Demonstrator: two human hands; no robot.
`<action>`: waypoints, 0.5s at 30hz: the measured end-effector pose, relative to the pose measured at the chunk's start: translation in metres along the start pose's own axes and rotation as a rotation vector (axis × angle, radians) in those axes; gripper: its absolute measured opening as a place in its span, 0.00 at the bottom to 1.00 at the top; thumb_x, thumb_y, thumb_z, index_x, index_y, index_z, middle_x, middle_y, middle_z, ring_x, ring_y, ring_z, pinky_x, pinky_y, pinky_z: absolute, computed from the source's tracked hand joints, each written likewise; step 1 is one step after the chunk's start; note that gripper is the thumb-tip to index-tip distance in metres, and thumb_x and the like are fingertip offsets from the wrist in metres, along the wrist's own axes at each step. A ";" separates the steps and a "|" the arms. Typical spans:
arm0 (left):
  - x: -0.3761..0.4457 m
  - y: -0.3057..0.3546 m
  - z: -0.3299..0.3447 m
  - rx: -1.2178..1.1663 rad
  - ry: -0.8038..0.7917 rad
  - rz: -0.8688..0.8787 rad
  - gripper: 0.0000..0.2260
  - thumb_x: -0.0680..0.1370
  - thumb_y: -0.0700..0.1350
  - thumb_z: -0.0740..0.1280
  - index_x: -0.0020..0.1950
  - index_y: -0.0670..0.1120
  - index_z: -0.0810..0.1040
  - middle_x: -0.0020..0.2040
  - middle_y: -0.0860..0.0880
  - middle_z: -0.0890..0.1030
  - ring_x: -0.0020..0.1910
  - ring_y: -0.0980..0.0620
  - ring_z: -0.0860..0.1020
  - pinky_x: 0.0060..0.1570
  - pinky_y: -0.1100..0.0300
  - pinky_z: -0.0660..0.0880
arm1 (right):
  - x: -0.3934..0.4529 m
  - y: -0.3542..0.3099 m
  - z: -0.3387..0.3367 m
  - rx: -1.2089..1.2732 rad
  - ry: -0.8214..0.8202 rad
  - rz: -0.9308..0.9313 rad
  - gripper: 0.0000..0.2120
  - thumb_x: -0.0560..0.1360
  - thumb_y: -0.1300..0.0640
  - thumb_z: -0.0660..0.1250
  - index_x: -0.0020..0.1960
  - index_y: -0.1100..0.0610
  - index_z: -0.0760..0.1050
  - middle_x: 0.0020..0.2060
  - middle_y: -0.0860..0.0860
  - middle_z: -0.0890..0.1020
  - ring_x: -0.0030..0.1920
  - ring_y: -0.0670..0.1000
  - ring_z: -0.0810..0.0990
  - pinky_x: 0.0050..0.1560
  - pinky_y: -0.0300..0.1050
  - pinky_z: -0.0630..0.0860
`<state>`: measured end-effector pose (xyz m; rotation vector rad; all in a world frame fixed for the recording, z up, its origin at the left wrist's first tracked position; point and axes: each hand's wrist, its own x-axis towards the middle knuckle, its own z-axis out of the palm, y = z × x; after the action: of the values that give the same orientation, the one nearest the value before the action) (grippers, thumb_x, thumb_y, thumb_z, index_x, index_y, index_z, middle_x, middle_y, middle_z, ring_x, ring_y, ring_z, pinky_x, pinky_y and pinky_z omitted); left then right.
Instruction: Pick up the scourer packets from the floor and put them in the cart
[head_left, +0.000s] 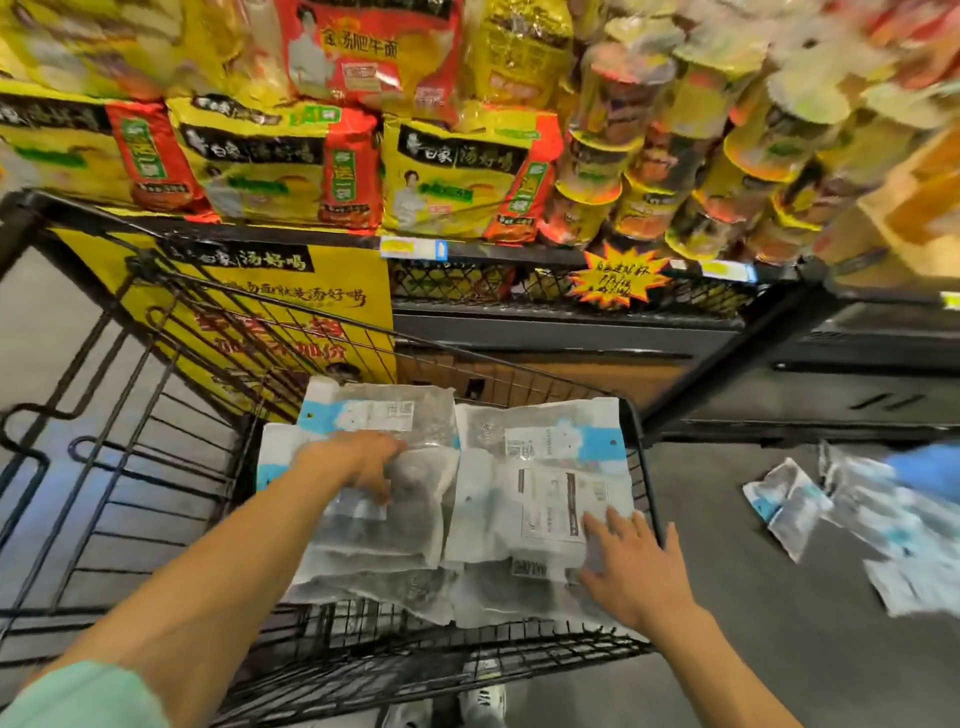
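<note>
Several clear-and-white scourer packets with blue bands (540, 488) lie stacked in the right end of a black wire cart (644, 467). My left hand (363, 467) reaches into the cart and rests on the left stack of packets (379, 525), fingers bent down over the top one. On the right stack's near corner lies my right hand (628, 566), flat with fingers spread. More scourer packets (795, 504) are scattered on the grey floor to the right of the cart, blurred.
Store shelves with yellow and red noodle bags (270, 161) and stacked noodle cups (675, 171) rise just behind the cart. A yellow poster (270, 322) hangs below the shelf. A blurred blue shape (930, 467) shows at the right edge. My shoes (483, 696) stand under the cart.
</note>
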<state>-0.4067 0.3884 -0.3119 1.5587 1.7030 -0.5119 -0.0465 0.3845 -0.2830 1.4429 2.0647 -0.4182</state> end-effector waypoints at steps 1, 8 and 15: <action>0.005 0.004 0.007 0.008 0.061 -0.012 0.34 0.72 0.53 0.76 0.76 0.54 0.68 0.72 0.45 0.75 0.68 0.43 0.74 0.66 0.49 0.74 | -0.003 0.001 0.001 0.024 0.011 -0.001 0.35 0.81 0.37 0.57 0.83 0.45 0.49 0.84 0.51 0.52 0.83 0.58 0.49 0.80 0.67 0.45; -0.019 0.036 0.019 -0.007 0.335 0.048 0.38 0.76 0.58 0.70 0.82 0.51 0.59 0.77 0.45 0.68 0.73 0.42 0.70 0.71 0.47 0.69 | -0.014 -0.004 -0.026 0.117 0.234 -0.022 0.38 0.81 0.34 0.56 0.84 0.48 0.48 0.84 0.53 0.49 0.84 0.56 0.47 0.82 0.61 0.44; -0.097 0.086 -0.046 -0.016 0.586 0.182 0.34 0.78 0.56 0.69 0.81 0.50 0.61 0.78 0.48 0.68 0.75 0.46 0.69 0.72 0.50 0.68 | -0.069 0.015 -0.100 0.222 0.495 -0.013 0.37 0.81 0.34 0.58 0.83 0.49 0.53 0.84 0.52 0.54 0.83 0.55 0.52 0.82 0.58 0.49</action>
<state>-0.3382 0.3730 -0.1937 1.9551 1.9422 0.0677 -0.0430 0.3942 -0.1610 1.8078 2.4750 -0.3251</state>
